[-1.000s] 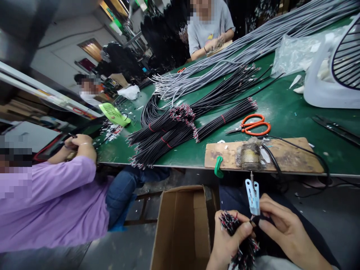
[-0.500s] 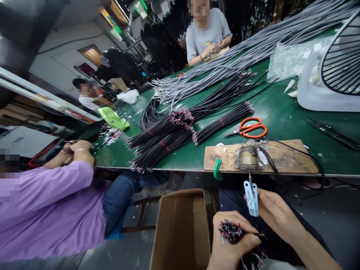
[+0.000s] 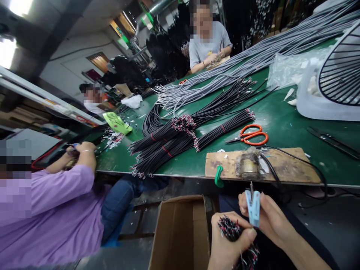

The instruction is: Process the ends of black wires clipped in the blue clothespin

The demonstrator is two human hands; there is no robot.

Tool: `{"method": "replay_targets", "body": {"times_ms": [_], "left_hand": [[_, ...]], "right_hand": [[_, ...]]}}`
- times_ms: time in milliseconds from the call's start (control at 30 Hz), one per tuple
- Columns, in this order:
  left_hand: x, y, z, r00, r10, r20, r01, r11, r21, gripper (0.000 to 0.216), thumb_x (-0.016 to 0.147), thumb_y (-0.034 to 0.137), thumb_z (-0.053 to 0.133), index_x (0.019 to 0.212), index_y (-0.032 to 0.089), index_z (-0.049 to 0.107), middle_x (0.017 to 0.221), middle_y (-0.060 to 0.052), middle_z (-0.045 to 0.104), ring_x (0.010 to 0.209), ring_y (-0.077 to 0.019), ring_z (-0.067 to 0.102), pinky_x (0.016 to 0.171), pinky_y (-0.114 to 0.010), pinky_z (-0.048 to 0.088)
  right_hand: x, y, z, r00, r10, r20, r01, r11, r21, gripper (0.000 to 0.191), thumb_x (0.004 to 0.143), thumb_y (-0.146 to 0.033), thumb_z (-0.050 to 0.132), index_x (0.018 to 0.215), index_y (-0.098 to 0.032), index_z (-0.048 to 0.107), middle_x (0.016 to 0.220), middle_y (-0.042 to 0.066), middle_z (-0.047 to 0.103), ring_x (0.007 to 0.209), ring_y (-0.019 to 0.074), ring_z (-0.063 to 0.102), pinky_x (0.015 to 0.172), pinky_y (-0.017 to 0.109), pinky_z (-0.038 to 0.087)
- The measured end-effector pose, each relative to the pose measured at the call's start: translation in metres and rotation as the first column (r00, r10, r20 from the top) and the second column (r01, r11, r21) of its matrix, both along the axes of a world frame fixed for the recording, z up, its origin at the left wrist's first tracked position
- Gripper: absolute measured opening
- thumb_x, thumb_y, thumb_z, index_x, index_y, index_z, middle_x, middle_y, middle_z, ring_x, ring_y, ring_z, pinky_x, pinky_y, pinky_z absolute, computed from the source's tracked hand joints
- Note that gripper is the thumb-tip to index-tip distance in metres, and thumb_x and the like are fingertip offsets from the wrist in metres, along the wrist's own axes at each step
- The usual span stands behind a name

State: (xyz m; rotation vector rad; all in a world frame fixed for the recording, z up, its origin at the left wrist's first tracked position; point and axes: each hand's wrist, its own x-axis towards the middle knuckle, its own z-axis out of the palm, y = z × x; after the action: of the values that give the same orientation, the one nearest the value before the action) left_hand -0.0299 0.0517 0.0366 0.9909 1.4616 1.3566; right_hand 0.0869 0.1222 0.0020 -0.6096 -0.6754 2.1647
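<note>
At the bottom of the head view my left hand [image 3: 229, 243] is wrapped round a bundle of black wires [image 3: 230, 228] with red and white stripped ends. Just to its right my right hand [image 3: 268, 217] is closed on a soldering iron [image 3: 253, 204] with a pale blue handle, its metal tip pointing up. Both hands are below the edge of the green table [image 3: 281, 112]. Directly above them a wooden board [image 3: 284, 163] lies on the table edge, with a tarnished metal solder pot [image 3: 249, 165] on it.
An open cardboard box [image 3: 180, 232] stands left of my hands. Tied black wire bundles [image 3: 168, 138], grey cables [image 3: 239, 63], orange scissors [image 3: 250, 135] and a white fan [image 3: 332, 86] lie on the table. A person in a purple sleeve [image 3: 56, 210] works at left; two others sit farther back.
My right hand has drawn back from the bundle, lifting the iron up and closer to the table edge. The left hand keeps its grip on the wires. The view tilted slightly.
</note>
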Motion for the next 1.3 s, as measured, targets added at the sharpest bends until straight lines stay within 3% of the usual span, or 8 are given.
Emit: {"method": "replay_targets", "body": {"times_ms": [133,267,400,567,867,1000,1133,1300], "left_hand": [[0.000,-0.003,-0.003,0.999,0.001,-0.038,-0.001,1.000,0.005,0.027,0.068,0.039,0.079,0.061,0.014,0.073,0.059,-0.008,0.070,0.055,-0.0176,0.062,0.059,-0.028,0.050],[0.004,-0.013,-0.012,0.999,0.008,0.043,-0.005,0.998,-0.067,0.032,0.067,0.044,0.080,0.060,0.014,0.069,0.057,-0.006,0.068,0.049,-0.0154,0.061,0.053,-0.027,0.049],[0.010,-0.026,-0.023,0.950,0.080,0.302,0.009,0.960,-0.281,0.043,0.063,0.052,0.081,0.071,0.016,0.057,0.054,-0.001,0.065,0.042,-0.0134,0.059,0.047,-0.026,0.050],[0.017,-0.028,-0.029,0.960,0.142,0.243,-0.072,0.958,-0.276,0.046,0.053,0.041,0.089,0.075,0.016,0.057,0.068,-0.001,0.067,0.061,-0.0152,0.064,0.061,-0.025,0.053],[0.019,-0.008,-0.028,0.965,-0.060,0.254,0.101,0.983,-0.152,0.032,0.059,0.013,0.071,0.064,0.019,0.040,0.059,0.005,0.048,0.054,-0.0081,0.041,0.052,-0.020,0.034],[0.017,-0.008,-0.029,0.990,-0.041,0.136,0.067,0.979,-0.192,0.027,0.056,0.008,0.067,0.061,0.019,0.042,0.057,0.006,0.044,0.054,-0.0080,0.034,0.051,-0.020,0.030],[0.015,-0.022,-0.048,0.989,0.143,-0.044,-0.149,0.964,-0.222,0.017,0.056,0.013,0.078,0.063,0.015,0.062,0.064,0.000,0.060,0.062,-0.0148,0.054,0.061,-0.025,0.046],[0.016,-0.037,-0.065,0.958,0.286,-0.005,-0.280,0.935,-0.218,0.020,0.063,0.027,0.082,0.072,0.015,0.069,0.075,-0.006,0.070,0.065,-0.0202,0.065,0.065,-0.032,0.055]], "right_hand": [[0.011,-0.003,-0.020,0.994,0.014,0.105,-0.007,0.998,-0.065,0.051,0.084,-0.063,0.052,0.087,-0.018,0.074,0.073,0.007,0.067,0.067,0.0198,0.061,0.070,0.034,0.051],[0.030,-0.007,-0.034,0.967,-0.013,0.253,-0.032,0.985,0.172,0.033,0.088,-0.048,0.058,0.082,-0.018,0.072,0.072,0.004,0.064,0.071,0.0189,0.060,0.069,0.031,0.049],[0.040,-0.011,-0.022,0.883,-0.080,0.462,-0.161,0.873,0.459,0.019,0.086,-0.033,0.064,0.074,-0.020,0.069,0.078,0.004,0.064,0.075,0.0191,0.061,0.070,0.029,0.049],[0.035,-0.014,0.003,0.817,-0.185,0.546,-0.321,0.640,0.698,0.009,0.086,-0.023,0.064,0.084,-0.023,0.072,0.088,0.006,0.070,0.092,0.0253,0.063,0.081,0.034,0.050],[0.040,-0.014,0.003,0.784,-0.250,0.569,-0.347,0.583,0.734,0.006,0.085,-0.024,0.064,0.084,-0.024,0.070,0.091,0.007,0.071,0.090,0.0272,0.064,0.086,0.037,0.050],[0.037,-0.015,0.003,0.799,-0.210,0.564,-0.333,0.626,0.705,0.010,0.087,-0.024,0.062,0.079,-0.022,0.069,0.088,0.007,0.070,0.087,0.0245,0.063,0.086,0.035,0.049],[0.035,-0.013,-0.010,0.840,-0.142,0.524,-0.227,0.785,0.576,0.024,0.089,-0.033,0.059,0.073,-0.018,0.068,0.077,0.005,0.067,0.074,0.0204,0.062,0.070,0.030,0.051],[0.036,-0.018,-0.031,0.860,-0.030,0.510,-0.215,0.884,0.415,0.029,0.092,-0.038,0.054,0.086,-0.016,0.073,0.081,0.006,0.070,0.075,0.0198,0.064,0.070,0.030,0.053]]}}
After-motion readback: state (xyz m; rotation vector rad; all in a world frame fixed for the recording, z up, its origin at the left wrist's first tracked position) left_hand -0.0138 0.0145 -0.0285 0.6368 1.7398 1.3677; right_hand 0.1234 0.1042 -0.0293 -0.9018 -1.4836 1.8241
